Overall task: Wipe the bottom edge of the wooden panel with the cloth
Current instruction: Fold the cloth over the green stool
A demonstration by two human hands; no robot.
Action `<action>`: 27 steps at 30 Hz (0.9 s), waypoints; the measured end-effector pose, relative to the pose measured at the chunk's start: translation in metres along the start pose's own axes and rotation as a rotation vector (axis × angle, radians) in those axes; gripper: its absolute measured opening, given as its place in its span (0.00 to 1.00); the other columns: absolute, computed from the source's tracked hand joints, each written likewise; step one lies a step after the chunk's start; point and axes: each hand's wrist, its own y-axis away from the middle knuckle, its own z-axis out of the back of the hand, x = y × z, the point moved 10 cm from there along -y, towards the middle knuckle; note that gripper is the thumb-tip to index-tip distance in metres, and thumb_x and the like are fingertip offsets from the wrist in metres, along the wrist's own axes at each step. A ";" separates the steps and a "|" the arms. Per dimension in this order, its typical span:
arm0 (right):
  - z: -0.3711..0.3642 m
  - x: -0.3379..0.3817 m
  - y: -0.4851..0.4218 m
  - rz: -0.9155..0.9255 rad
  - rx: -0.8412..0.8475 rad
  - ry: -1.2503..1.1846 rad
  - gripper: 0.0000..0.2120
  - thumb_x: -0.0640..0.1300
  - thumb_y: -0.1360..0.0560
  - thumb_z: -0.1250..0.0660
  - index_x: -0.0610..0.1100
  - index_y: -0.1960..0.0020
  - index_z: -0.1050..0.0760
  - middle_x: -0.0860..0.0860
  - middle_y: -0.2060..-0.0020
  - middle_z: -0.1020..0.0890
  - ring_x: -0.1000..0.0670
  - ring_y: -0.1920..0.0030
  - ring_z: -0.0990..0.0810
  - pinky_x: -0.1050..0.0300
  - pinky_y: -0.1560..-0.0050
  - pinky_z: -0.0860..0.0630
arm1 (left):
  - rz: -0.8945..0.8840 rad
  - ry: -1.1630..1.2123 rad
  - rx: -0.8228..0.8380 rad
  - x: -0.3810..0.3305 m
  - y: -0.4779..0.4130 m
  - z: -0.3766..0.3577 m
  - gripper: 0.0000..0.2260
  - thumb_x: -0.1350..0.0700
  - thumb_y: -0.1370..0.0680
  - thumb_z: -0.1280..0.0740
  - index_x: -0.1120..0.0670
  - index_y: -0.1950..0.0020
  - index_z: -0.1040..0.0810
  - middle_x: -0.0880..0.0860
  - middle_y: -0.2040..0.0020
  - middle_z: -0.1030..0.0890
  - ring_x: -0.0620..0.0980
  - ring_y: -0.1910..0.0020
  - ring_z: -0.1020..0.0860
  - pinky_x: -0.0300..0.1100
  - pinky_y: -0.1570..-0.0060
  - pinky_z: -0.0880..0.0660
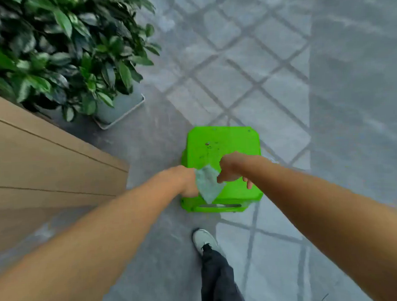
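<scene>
A small pale grey-green cloth [208, 184] hangs between both hands, above a green stool. My left hand [185, 181] grips its left edge. My right hand [232, 169] pinches its right corner with thumb and fingers. The wooden panel [44, 165], light brown with thin grooves, stands on the left side of the view; its lower end meets the grey floor near my left forearm. Both hands are to the right of the panel and apart from it.
A bright green plastic stool [222, 144] stands on the floor right under my hands. A leafy potted plant [68, 53] in a grey pot on a tray sits behind the panel. My foot in a grey shoe [203, 238] is below the stool.
</scene>
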 end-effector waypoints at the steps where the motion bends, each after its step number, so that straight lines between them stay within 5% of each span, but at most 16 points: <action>1: -0.017 -0.004 -0.021 0.002 0.014 -0.009 0.23 0.54 0.25 0.34 0.37 0.40 0.23 0.43 0.62 0.24 0.39 0.46 0.18 0.50 0.58 0.23 | 0.010 0.023 -0.009 0.007 -0.022 -0.013 0.20 0.49 0.21 0.36 0.56 0.31 0.26 0.58 0.36 0.21 0.56 0.51 0.19 0.27 0.73 0.30; 3: -0.059 -0.016 -0.071 -0.012 -0.006 -0.162 0.22 0.53 0.25 0.33 0.38 0.39 0.24 0.39 0.51 0.19 0.37 0.45 0.19 0.48 0.52 0.22 | 0.112 0.187 -0.107 0.037 -0.071 -0.042 0.28 0.44 0.24 0.33 0.55 0.27 0.34 0.61 0.31 0.27 0.62 0.37 0.22 0.42 0.46 0.23; 4: -0.078 -0.020 -0.085 -0.034 -0.043 -0.288 0.23 0.54 0.26 0.32 0.38 0.39 0.26 0.37 0.45 0.20 0.36 0.44 0.21 0.47 0.49 0.23 | 0.154 0.275 -0.173 0.050 -0.090 -0.055 0.31 0.43 0.25 0.32 0.54 0.26 0.37 0.61 0.30 0.30 0.65 0.35 0.24 0.51 0.40 0.25; 8: -0.112 -0.023 -0.113 -0.099 -0.443 -0.633 0.22 0.51 0.30 0.27 0.40 0.46 0.32 0.38 0.47 0.28 0.37 0.53 0.23 0.48 0.54 0.26 | 0.156 0.494 -0.506 0.083 -0.132 -0.079 0.22 0.44 0.28 0.29 0.52 0.38 0.28 0.56 0.41 0.32 0.62 0.50 0.22 0.52 0.49 0.25; 12: -0.111 0.018 -0.104 -0.027 -0.647 -0.643 0.15 0.41 0.28 0.32 0.41 0.45 0.32 0.40 0.48 0.29 0.35 0.59 0.24 0.45 0.62 0.24 | -0.046 0.768 -0.659 0.112 -0.135 -0.097 0.13 0.51 0.29 0.29 0.57 0.52 0.25 0.53 0.54 0.29 0.51 0.57 0.27 0.43 0.54 0.29; 15: -0.102 0.080 -0.113 0.078 -0.653 -0.590 0.15 0.36 0.29 0.34 0.42 0.43 0.30 0.41 0.44 0.29 0.35 0.58 0.23 0.44 0.62 0.23 | 0.061 1.176 -0.656 0.169 -0.128 -0.129 0.07 0.54 0.28 0.31 0.51 0.52 0.26 0.53 0.60 0.20 0.55 0.64 0.20 0.47 0.68 0.21; 17: -0.099 0.137 -0.133 0.240 -0.620 -0.552 0.17 0.35 0.31 0.34 0.46 0.43 0.27 0.44 0.43 0.28 0.38 0.59 0.22 0.47 0.62 0.22 | 0.208 1.439 -0.694 0.221 -0.121 -0.160 0.08 0.55 0.29 0.31 0.41 0.54 0.23 0.47 0.63 0.17 0.48 0.67 0.18 0.42 0.73 0.22; 21: -0.122 0.239 -0.227 0.442 -0.565 -0.533 0.18 0.35 0.34 0.33 0.51 0.47 0.23 0.48 0.49 0.23 0.51 0.64 0.27 0.61 0.60 0.29 | 0.378 1.727 -0.788 0.334 -0.136 -0.232 0.07 0.52 0.28 0.29 0.47 0.51 0.22 0.55 0.54 0.15 0.55 0.57 0.16 0.43 0.71 0.22; 24: -0.182 0.293 -0.338 0.448 -0.476 -0.478 0.17 0.36 0.31 0.33 0.49 0.45 0.22 0.46 0.48 0.24 0.46 0.54 0.23 0.58 0.54 0.27 | 0.539 1.770 -0.823 0.420 -0.182 -0.306 0.07 0.55 0.25 0.29 0.54 0.53 0.25 0.57 0.52 0.18 0.56 0.53 0.16 0.41 0.68 0.20; 27: -0.238 0.331 -0.444 0.476 -0.421 -0.365 0.16 0.37 0.29 0.34 0.48 0.43 0.23 0.43 0.46 0.26 0.40 0.49 0.23 0.49 0.49 0.23 | 0.568 1.807 -0.824 0.485 -0.251 -0.361 0.06 0.59 0.23 0.30 0.51 0.56 0.27 0.52 0.55 0.19 0.53 0.53 0.19 0.45 0.60 0.19</action>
